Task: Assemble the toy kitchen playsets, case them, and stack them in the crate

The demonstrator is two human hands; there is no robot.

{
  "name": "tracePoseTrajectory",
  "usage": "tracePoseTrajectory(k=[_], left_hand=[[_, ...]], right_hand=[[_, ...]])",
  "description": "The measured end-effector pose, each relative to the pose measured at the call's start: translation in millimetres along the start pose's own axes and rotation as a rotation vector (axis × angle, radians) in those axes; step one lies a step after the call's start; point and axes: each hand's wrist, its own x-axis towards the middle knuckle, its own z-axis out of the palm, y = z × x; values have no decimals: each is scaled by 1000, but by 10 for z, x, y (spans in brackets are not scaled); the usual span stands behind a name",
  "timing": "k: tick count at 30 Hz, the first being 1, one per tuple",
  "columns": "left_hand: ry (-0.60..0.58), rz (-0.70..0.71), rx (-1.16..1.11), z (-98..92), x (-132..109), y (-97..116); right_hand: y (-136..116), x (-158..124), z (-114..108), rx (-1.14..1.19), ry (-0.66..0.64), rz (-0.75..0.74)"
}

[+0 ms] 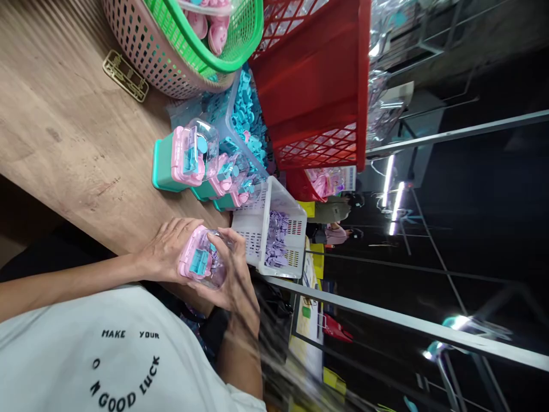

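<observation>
A toy box with a pink rim (185,258), a turquoise inner part and a clear cover is between my hands. On the left of the picture, my left hand (165,254) wraps round its pink side. My right hand (238,274) comes from below with its fingers curled over the clear cover. Loose small pieces show inside the cover; how it is fastened cannot be made out. Just beyond my hands stands a turquoise box (165,166) with a pink rim and clear cover, with two similar ones beside it.
A clear bin (253,154) holds many blue pieces, and a white basket (265,229) holds purple ones. Beyond are a red crate (309,86) and a green basket (201,48) with pink items. A gold-coloured frame (125,75) lies on the wooden table (64,126). People stand far back.
</observation>
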Motion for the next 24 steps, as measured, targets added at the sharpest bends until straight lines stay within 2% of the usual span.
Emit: tracePoseTrajectory(k=[12,18,24], left_hand=[[14,21,-39,73,-37,-74],[21,44,-67,82,-39,-94],[8,26,-24,30,-20,-46]], right_hand=[[-71,141,-136,-45,-151,11],[-81,185,-151,-82,-164,-7],[-68,155,-116,-65,-83,-40]])
